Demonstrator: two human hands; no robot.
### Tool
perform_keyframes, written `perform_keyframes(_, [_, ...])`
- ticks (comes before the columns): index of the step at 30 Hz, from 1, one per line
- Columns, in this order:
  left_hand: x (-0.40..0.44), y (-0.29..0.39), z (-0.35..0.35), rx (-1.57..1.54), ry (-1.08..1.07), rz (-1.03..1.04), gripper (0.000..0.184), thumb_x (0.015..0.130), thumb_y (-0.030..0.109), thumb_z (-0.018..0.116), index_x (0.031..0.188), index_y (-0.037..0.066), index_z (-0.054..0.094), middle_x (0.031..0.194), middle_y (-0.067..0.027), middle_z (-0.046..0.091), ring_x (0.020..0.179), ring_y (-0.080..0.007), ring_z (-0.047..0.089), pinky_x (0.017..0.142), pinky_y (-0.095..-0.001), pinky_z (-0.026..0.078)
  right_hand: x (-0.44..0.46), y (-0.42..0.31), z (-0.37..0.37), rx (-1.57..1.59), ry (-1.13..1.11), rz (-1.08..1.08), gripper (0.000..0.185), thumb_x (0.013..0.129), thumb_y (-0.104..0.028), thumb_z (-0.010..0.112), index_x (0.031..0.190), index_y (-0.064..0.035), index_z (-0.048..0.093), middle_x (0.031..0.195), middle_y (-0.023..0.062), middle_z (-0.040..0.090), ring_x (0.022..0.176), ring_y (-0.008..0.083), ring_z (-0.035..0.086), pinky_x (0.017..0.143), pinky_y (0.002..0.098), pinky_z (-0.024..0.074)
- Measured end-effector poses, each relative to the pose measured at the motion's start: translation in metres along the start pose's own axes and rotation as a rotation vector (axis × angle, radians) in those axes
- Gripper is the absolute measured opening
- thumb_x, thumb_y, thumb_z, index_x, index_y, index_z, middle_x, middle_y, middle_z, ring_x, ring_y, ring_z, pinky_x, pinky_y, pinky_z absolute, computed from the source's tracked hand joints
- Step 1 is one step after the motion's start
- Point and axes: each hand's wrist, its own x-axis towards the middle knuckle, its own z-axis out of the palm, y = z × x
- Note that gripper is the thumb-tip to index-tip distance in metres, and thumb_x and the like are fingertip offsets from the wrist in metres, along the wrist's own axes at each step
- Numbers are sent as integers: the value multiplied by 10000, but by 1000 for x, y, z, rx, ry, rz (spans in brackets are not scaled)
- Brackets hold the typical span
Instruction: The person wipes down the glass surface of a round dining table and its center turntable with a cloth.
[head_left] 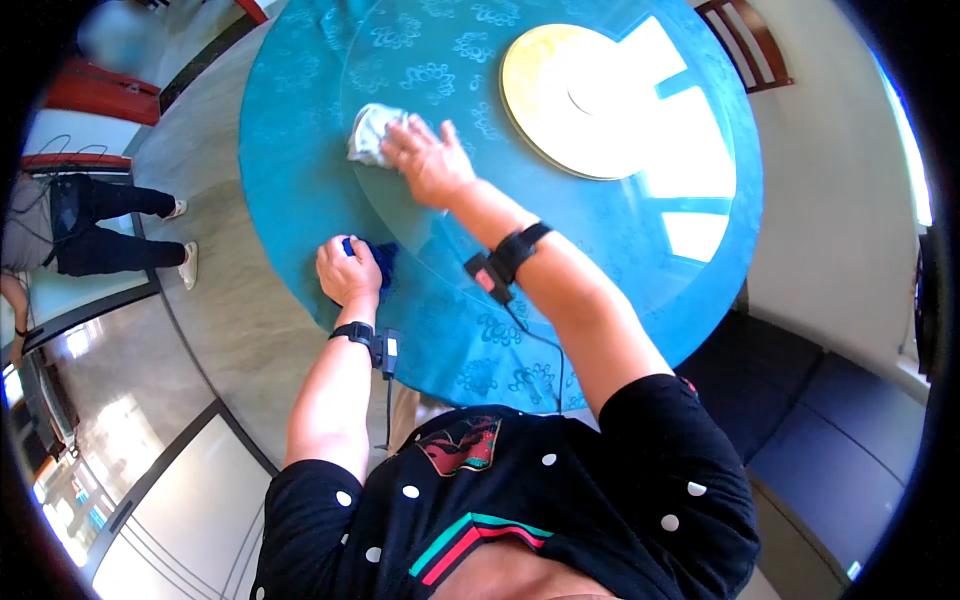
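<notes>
Right hand (430,165) open, fingertips at white cloth (370,135); left hand (350,270) clenched on dark blue cloth (385,263).
White cloth sits by the left edge of the glass turntable (470,100). Recommended: spread it flat, press evenly under the palm, overlap strokes.

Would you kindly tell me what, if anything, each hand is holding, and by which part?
The left hand grips the dark blue cloth by its left side. The right hand is at the right edge of the white cloth; grip unclear.
</notes>
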Motion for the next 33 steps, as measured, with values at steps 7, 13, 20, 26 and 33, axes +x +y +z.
perform_keyframes(7, [-1, -1, 1, -18, -8, -17, 213, 847, 270, 565, 875, 74, 644, 902, -146, 624, 877, -356, 582, 755, -479, 461, -59, 227, 59, 46, 301, 671, 647, 808, -89, 585, 1427, -122, 403, 1497, 161, 352, 1387, 351, 310, 1131, 435, 288])
perform_keyframes(13, [-1, -2, 5, -21, 24, 10, 182, 830, 257, 584, 857, 85, 636, 872, -139, 621, 856, -351, 585, 727, -488, 468, -235, 237, 33, 50, 377, 1232, 530, 913, -215, 483, 1434, -176, 393, 1534, 137, 276, 1410, 331, 278, 1055, 600, 314])
perform_keyframes(20, [-1, 3, 0, 9, -17, -26, 207, 850, 270, 568, 889, 82, 646, 923, -140, 623, 892, -348, 583, 762, -478, 465, -303, 117, 33, -100, 141, 1223, 602, 905, -245, 547, 1444, -63, 352, 1511, 224, 275, 1420, 395, 229, 1036, 640, 302])
perform_keyframes(26, [0, 0, 1, 27, -28, -31, 245, 865, 290, 549, 920, 75, 652, 957, -142, 621, 922, -348, 579, 795, -475, 462, -241, 1, 7, 215, 54, 567, 608, 823, -166, 622, 1383, -46, 417, 1498, 231, 274, 1381, 459, 251, 1063, 624, 250])
perform_keyframes(33, [-1, 5, -4, 38, -56, -55, 246, 864, 291, 549, 933, 79, 653, 960, -143, 623, 931, -348, 578, 806, -469, 459, -135, -2, -3, 66, -70, 11, 627, 835, -185, 578, 1439, -201, 410, 1556, 58, 254, 1429, 283, 251, 1077, 640, 245])
